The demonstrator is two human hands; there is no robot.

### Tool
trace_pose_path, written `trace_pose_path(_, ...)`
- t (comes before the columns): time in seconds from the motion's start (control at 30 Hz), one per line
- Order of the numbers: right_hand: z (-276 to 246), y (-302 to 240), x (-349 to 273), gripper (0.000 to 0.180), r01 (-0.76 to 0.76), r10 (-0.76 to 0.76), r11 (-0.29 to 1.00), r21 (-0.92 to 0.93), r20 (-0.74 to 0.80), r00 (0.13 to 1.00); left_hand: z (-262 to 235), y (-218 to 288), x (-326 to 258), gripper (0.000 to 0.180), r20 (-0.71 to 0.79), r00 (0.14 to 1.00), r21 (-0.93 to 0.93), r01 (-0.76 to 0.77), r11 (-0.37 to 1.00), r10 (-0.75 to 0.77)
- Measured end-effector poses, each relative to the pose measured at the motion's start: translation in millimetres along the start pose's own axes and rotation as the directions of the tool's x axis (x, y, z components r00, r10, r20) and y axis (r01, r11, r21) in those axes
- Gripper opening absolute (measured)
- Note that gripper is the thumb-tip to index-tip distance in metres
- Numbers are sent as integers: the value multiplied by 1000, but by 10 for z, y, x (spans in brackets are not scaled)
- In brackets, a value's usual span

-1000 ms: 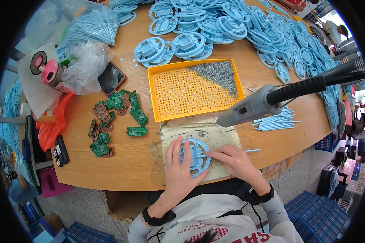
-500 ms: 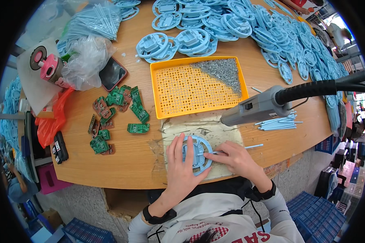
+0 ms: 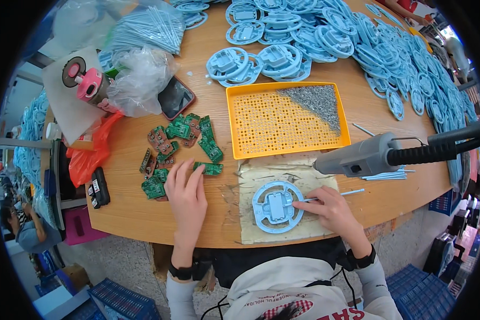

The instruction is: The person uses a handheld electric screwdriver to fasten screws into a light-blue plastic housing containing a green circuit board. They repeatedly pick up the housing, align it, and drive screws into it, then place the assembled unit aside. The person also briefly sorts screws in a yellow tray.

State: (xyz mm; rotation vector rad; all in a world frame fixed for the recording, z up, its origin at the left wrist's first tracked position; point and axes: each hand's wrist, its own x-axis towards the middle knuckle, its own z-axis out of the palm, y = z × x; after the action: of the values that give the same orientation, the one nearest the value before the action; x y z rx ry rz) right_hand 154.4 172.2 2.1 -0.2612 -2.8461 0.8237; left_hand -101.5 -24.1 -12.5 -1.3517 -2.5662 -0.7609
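Note:
A light-blue plastic ring-shaped part [image 3: 277,207] with a box-like centre lies on the worn mat. My right hand [image 3: 332,211] is closed on a thin light-blue plastic rod [image 3: 352,192]; the rod's inner end meets the ring part's right side. My left hand [image 3: 186,193] is over the table left of the mat, fingers apart and stretched forward. Its fingertips are at the edge of a single green circuit board [image 3: 210,168]; whether they touch it I cannot tell. Several more circuit boards [image 3: 179,128] lie in a loose group beyond and beside that hand.
Beyond the mat [image 3: 245,234] stands a yellow tray [image 3: 231,122] with small metal screws. A grey power tool [image 3: 352,157] on a black cable reaches in from the right, above more rods [image 3: 384,176]. Blue parts [image 3: 325,37] heap at the back; a phone [image 3: 176,98] lies left.
My left hand has let go of the ring part and moved left to the circuit boards. My right hand keeps the rod at the ring part. The whole view has shifted slightly.

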Motion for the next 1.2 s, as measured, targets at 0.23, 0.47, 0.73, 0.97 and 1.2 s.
trace_pose_path(0.23, 11, 15, -5, 42, -23, 23, 999, 27, -6, 1000, -241, -52, 251, 22, 136, 983, -46, -115, 992, 120)
trace_pose_path(0.47, 15, -10, 7, 41, -23, 24, 999, 40, -27, 999, -164, -88, 201, 21, 65, 998, -247, 7, 969, 9)
trace_pose_path(0.73, 15, 4, 10, 42, -18, 20, 999, 45, -40, 999, 12, 5, 129, 18, 30, 998, -129, 51, 990, -47)
trace_pose_path(0.97, 26, 25, -7, 44, 9, -9, 1000, 9, -53, 999, -70, 143, 62, 12, -20, 998, -259, 48, 965, -55)
trace_pose_path(1.2, 30, 50, -16, 45, 34, -33, 999, 10, -51, 998, -53, 907, -206, 16, 162, 956, -358, -174, 917, 245)
